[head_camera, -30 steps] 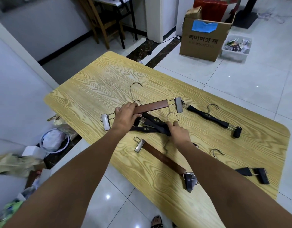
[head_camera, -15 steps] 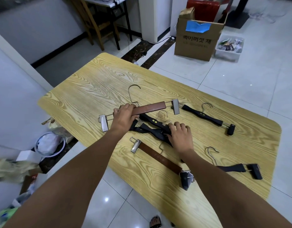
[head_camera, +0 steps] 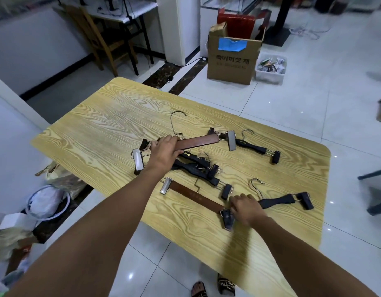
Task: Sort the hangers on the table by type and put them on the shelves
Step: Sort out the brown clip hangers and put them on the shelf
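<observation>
The step in hand looks like gathering by type. Every hanger is on the table, and no shelf is in view. Left of centre, the left hand is wrapped round the bar of a brown wooden hanger, holding it across a tangle of black hangers. Below these lies a second brown hanger. At its right end the right hand curls its fingers down where that hanger meets a lone black hanger. I cannot tell which of the two it pinches. The next move probably calls for bringing the two brown ones together.

At lower left, a round bin on the floor is lined with a white bag. Top centre, a cardboard box holds red packaging. The clear tub beside it holds crumpled wrappers.
</observation>
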